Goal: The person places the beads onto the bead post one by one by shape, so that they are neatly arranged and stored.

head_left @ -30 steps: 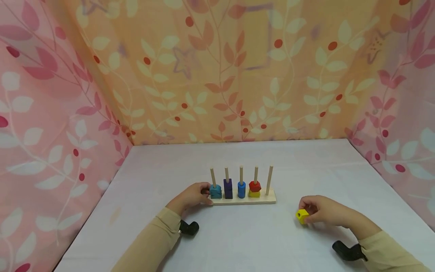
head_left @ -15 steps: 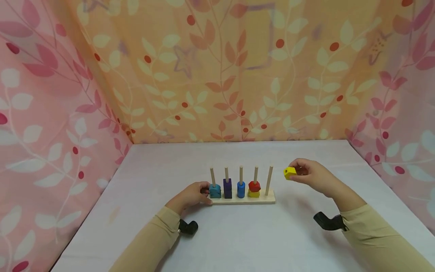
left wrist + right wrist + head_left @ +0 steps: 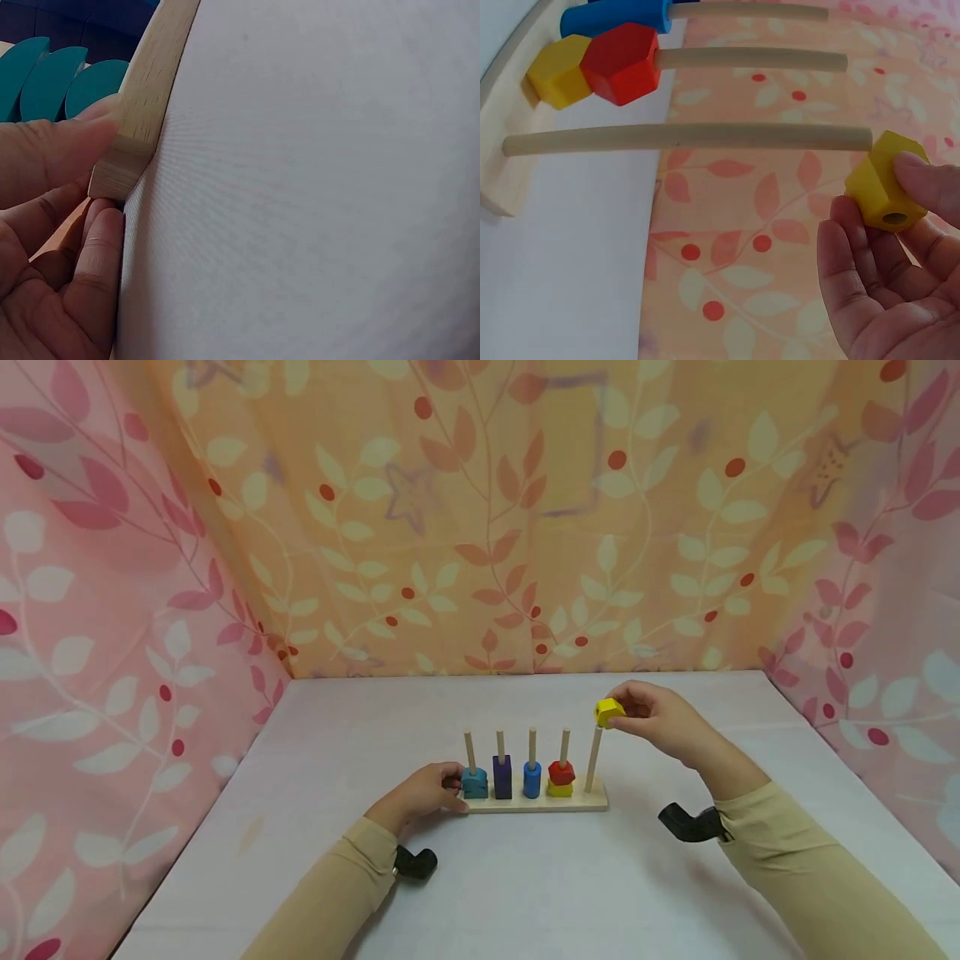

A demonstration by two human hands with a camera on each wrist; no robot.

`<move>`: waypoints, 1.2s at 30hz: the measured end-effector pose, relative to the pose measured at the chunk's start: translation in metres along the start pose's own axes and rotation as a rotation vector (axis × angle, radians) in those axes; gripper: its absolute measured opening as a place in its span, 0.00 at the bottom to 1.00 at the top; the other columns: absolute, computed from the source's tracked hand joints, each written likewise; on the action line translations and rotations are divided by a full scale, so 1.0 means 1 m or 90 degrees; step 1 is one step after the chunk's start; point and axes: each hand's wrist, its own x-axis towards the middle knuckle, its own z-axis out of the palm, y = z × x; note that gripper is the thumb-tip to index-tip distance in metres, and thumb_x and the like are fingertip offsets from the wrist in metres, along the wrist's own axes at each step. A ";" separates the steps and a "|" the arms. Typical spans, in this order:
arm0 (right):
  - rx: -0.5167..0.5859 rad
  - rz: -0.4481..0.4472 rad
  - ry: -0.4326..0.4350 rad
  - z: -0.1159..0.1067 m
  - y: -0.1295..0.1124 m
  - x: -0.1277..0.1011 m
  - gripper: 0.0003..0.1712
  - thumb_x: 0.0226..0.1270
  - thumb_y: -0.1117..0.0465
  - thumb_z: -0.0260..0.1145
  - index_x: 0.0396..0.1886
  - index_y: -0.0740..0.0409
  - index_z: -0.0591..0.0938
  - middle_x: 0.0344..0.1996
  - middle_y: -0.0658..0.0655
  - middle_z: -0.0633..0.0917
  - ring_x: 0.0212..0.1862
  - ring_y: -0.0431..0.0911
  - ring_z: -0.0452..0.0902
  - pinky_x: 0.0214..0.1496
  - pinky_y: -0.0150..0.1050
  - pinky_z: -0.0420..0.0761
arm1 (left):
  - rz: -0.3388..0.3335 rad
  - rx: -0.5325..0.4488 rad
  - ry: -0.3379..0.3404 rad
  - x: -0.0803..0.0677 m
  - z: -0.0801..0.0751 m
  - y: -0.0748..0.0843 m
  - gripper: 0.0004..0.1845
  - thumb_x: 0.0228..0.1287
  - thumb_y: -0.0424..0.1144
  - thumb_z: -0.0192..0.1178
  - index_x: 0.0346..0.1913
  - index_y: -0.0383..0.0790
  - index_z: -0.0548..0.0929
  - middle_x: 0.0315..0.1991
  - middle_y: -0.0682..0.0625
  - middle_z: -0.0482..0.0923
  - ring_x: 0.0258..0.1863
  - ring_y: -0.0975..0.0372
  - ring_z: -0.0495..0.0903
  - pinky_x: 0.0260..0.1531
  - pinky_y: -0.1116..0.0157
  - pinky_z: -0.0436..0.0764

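My right hand point(image 3: 666, 720) pinches a yellow hexagonal bead point(image 3: 609, 713) between thumb and fingers, at the top of the bare rightmost peg point(image 3: 593, 760). In the right wrist view the hole of the yellow bead point(image 3: 881, 187) faces away from the peg's tip, the bead tilted right beside it. With thumb and fingers my left hand point(image 3: 422, 795) grips the left end of the wooden peg board point(image 3: 536, 807); the left wrist view has the thumb point(image 3: 67, 146) on the board's edge.
Other pegs carry teal beads point(image 3: 475, 783), a purple block stack point(image 3: 502, 777), blue beads point(image 3: 532, 779), and a red bead point(image 3: 561, 772) over a yellow one point(image 3: 559, 789). A white cloth point(image 3: 525, 885) covers the table; patterned curtains point(image 3: 480, 527) stand behind and at both sides.
My right hand has lifted the yellow bead off the cloth and carried it up and left to the top of the rightmost peg. The left hand stays on the board.
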 end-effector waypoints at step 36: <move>-0.020 -0.033 -0.074 0.037 -0.023 0.023 0.11 0.57 0.58 0.67 0.40 0.54 0.79 0.34 0.53 0.80 0.36 0.48 0.75 0.39 0.39 0.77 | 0.017 0.012 -0.013 0.002 -0.002 -0.002 0.21 0.41 0.31 0.71 0.43 0.42 0.77 0.36 0.51 0.74 0.39 0.59 0.69 0.40 0.63 0.69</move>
